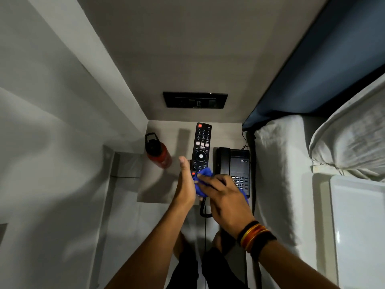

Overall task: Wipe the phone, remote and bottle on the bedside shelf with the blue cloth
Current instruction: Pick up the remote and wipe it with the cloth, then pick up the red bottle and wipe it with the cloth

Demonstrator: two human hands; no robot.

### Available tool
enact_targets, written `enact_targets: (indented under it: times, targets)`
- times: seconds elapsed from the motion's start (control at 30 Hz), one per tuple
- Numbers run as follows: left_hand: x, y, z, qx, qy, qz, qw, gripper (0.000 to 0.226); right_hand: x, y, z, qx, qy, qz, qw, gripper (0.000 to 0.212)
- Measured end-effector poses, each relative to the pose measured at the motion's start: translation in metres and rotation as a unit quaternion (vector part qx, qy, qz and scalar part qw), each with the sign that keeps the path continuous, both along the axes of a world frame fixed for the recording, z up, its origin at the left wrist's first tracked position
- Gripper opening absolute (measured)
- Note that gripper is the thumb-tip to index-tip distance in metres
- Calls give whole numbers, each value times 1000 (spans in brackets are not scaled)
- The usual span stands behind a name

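Two hands work on the remote (200, 150) above the bedside shelf (158, 188).
Left hand (185, 184) grips its lower end; right hand (224, 197) presses the blue cloth (203, 176) there; bottle (157, 151) near the left edge; phone (234, 165) at the right edge.

A black switch panel (195, 100) on the wall; white pillow (350, 140) right.

Remote's (200, 149) lower end under cloth (203, 180)

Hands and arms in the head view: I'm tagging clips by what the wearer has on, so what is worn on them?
Both forearms are bare, with no sleeves or gloves in view. The left hand shows nothing worn. The right hand has a stack of wristbands at the wrist: black, yellow, red and orange threads or bangles.
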State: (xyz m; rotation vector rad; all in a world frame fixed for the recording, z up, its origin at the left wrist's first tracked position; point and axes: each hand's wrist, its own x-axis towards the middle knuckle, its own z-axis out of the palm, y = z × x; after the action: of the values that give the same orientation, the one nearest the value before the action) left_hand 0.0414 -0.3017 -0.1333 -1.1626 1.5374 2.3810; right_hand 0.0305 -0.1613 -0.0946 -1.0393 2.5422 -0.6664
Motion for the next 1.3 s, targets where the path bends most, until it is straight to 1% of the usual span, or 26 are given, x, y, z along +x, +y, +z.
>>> enact_targets:
  times: [0.07, 0.1, 0.17, 0.2, 0.23, 0.27, 0.3, 0.33, 0.37, 0.4, 0.47, 0.53, 0.57, 0.63, 0.67, 0.7, 0.77, 0.83, 0.93, 0.97, 1.03, 1.1, 1.13, 1.17, 1.23, 1.3]
  targets:
    - [-1, -1, -9, -13, -9, 17, 1000, 95, -7, 7, 2, 25, 7, 50, 998, 57]
    - [-3, -3, -14, -5, -7, 19, 1000, 96, -12, 10, 4, 41, 17, 86, 995, 56]
    - [-9, -7, -23, -10, 4, 1, 1000, 88, -20, 16, 4, 70, 29, 156, 985, 52]
    - [-11, -10, -25, -33, -3, -20, 999, 81, -21, 19, 3, 65, 27, 169, 983, 49]
    - [-13, -13, -26, -60, -12, -40, 997, 70, -22, 24, 2, 41, 13, 150, 988, 47]
    - [-15, -16, -29, -86, -21, -60, 994, 56, -22, 28, 1, 4, -18, 92, 996, 49]
    - [-15, -18, -34, -107, -32, -81, 990, 41, -23, 32, 1, -39, -66, 6, 997, 51]
    - [-15, -20, -40, -116, -40, -101, 987, 29, -26, 34, 0, -87, -121, -91, 985, 52]
    - [-15, -21, -46, -112, -48, -113, 986, 22, -30, 36, 0, -138, -178, -182, 957, 50]
    - [-16, -21, -53, -102, -61, -116, 986, 18, -37, 36, -2, -187, -232, -258, 919, 48]
    - [-18, -19, -68, -104, -113, -118, 981, 18, -51, 36, -9, -264, -320, -367, 832, 35]
    - [-20, -15, -87, -131, -168, -119, 970, 18, -62, 42, -24, -300, -381, -439, 756, 21]
    - [-22, -13, -97, -149, -187, -113, 964, 21, -65, 48, -34, -306, -403, -465, 726, 20]
    - [-24, -10, -115, -190, -216, -88, 954, 33, -65, 58, -50, -304, -442, -490, 688, 35]
    - [-27, -9, -123, -210, -226, -78, 948, 37, -65, 62, -58, -299, -454, -486, 684, 43]
    - [-30, -8, -130, -226, -235, -75, 942, 39, -63, 65, -63, -291, -460, -475, 691, 48]
    - [-34, -7, -141, -255, -251, -85, 930, 41, -62, 69, -72, -270, -456, -456, 715, 48]
    - [-35, -6, -148, -303, -275, -127, 904, 39, -60, 73, -80, -267, -443, -456, 724, 40]
    - [-29, -7, -147, -403, -289, -201, 845, 41, -60, 72, -80, -276, -439, -458, 722, 25]
    - [-26, -9, -144, -415, -287, -203, 839, 42, -62, 68, -75, -277, -437, -459, 723, 20]
    - [-19, -16, -134, -405, -287, -178, 850, 42, -66, 58, -62, -276, -431, -474, 717, 12]
    - [-12, -29, -121, -372, -279, -118, 877, 40, -71, 46, -48, -272, -424, -493, 710, 6]
    - [-6, -38, -112, -358, -268, -80, 891, 39, -73, 39, -40, -268, -416, -495, 714, 6]
    - [1, -50, -103, -344, -257, -41, 902, 41, -73, 32, -32, -263, -409, -493, 721, 10]
    - [15, -77, -83, -310, -217, 29, 925, 57, -71, 20, -15, -249, -393, -462, 755, 13]
    - [24, -108, -71, -297, -168, 41, 939, 81, -64, 9, -6, -226, -372, -417, 798, 19]
